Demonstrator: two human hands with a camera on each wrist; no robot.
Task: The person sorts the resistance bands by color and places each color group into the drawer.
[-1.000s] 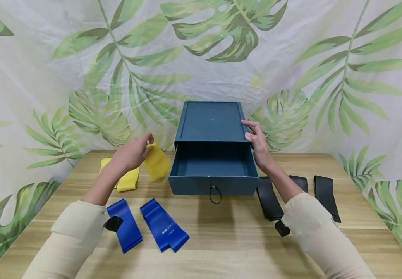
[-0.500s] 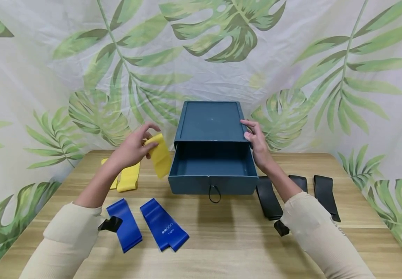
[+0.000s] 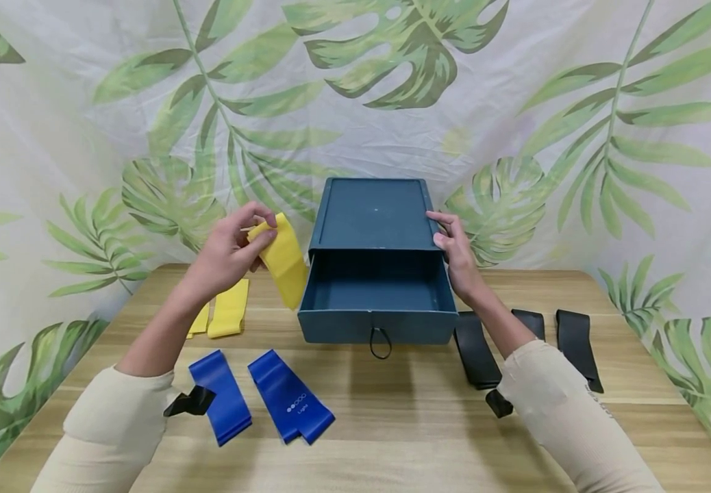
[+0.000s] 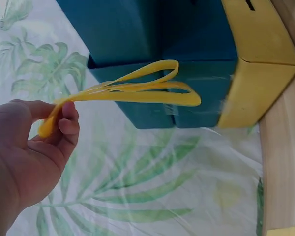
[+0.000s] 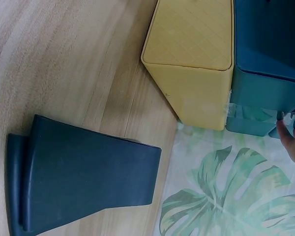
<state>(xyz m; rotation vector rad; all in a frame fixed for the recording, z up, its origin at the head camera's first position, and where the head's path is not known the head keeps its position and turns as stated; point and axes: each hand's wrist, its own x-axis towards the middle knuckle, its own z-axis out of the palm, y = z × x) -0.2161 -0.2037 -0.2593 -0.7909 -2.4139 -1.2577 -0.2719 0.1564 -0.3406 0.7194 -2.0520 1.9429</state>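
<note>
Yellow resistance band (image 3: 286,267), pinched by the left hand (image 3: 227,248), left of the open blue drawer box (image 3: 374,213). Right hand (image 3: 459,259), fingers apart, touches the box's right edge; its arm (image 3: 503,320) partly hides 1 black band (image 3: 529,320).

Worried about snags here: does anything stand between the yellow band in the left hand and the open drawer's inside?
Only the left side wall of the drawer, close by the lower end of the yellow band; nothing else visible.

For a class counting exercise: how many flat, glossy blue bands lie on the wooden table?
2. One flat, glossy blue band lies near the cream fabric left sleeve; a second blue band, printed "Light", lies to its right. That sleeve could hide more.
</note>
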